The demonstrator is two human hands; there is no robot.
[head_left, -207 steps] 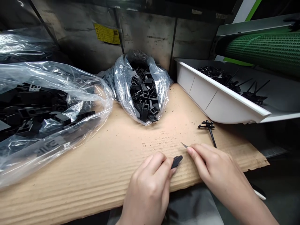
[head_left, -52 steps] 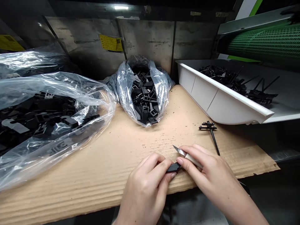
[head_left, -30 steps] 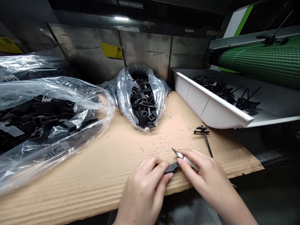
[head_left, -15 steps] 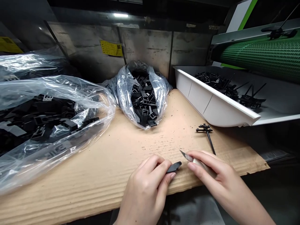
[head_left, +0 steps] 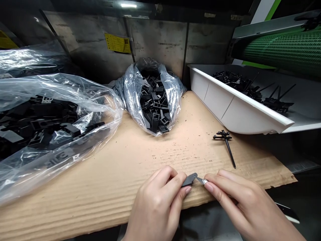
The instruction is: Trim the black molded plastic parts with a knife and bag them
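Between the thumb and fingers of my left hand is a small flat black plastic part, its rounded end sticking out to the right. My right hand is closed on a craft knife. The blade points left, and its tip meets or nearly meets the rounded end of the part. Most of the knife's handle is hidden behind my fingers. Both hands are at the front edge of a cardboard sheet.
A black moulding sprue lies right of centre. A white tray of similar sprues stands behind it. Clear plastic bags of black parts sit at the back and left. A green roller is at upper right.
The knife's blade has swung from pointing up and left, apart from the part, to the part's rounded end. My left hand keeps its hold. The whole view has shifted slightly.
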